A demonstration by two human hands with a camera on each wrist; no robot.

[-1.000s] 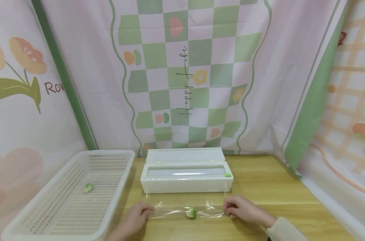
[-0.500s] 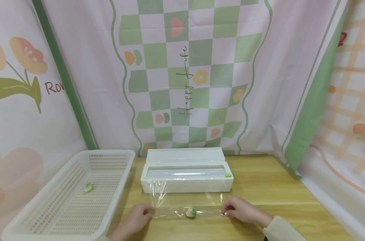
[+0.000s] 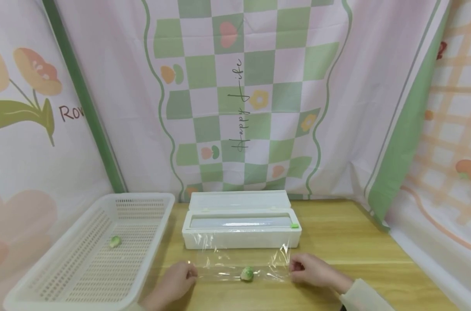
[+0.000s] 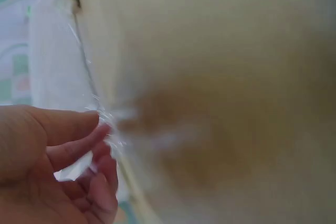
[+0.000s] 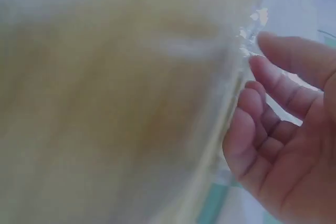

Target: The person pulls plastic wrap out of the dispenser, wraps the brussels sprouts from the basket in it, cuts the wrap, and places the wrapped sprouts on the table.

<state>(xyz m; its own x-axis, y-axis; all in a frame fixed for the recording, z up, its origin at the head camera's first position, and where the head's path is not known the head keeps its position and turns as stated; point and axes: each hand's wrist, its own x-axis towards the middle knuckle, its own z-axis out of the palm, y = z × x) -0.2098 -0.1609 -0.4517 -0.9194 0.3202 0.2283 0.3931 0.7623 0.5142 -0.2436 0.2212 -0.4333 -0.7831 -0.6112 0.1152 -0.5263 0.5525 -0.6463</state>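
A Brussels sprout [image 3: 247, 274] sits near the front of the table, between my two hands, at a sheet of clear plastic wrap [image 3: 219, 257]. The wrap stretches forward from the white wrap dispenser box [image 3: 241, 239]. My left hand [image 3: 175, 280] pinches the wrap's left front corner between thumb and index finger; the left wrist view shows crinkled film at those fingertips [image 4: 105, 129]. At the right front corner is my right hand [image 3: 311, 270]. Its thumb [image 5: 294, 56] and index finger stand slightly apart in the right wrist view, with the film's edge right beside their tips.
A white perforated basket [image 3: 157, 242] stands at the left with another Brussels sprout [image 3: 115, 242] in it. The dispenser's lid [image 3: 239, 200] is raised at the back, and a green slider [image 3: 294, 226] sits at its right end. Patterned curtains [image 3: 243, 108] hang behind the wooden table [image 3: 344, 233].
The wrap has settled from a taut, narrow strip to a looser, wrinkled sheet. My right hand has drawn slightly right from its corner, its pinch loosened. The sprout stays about where it was.
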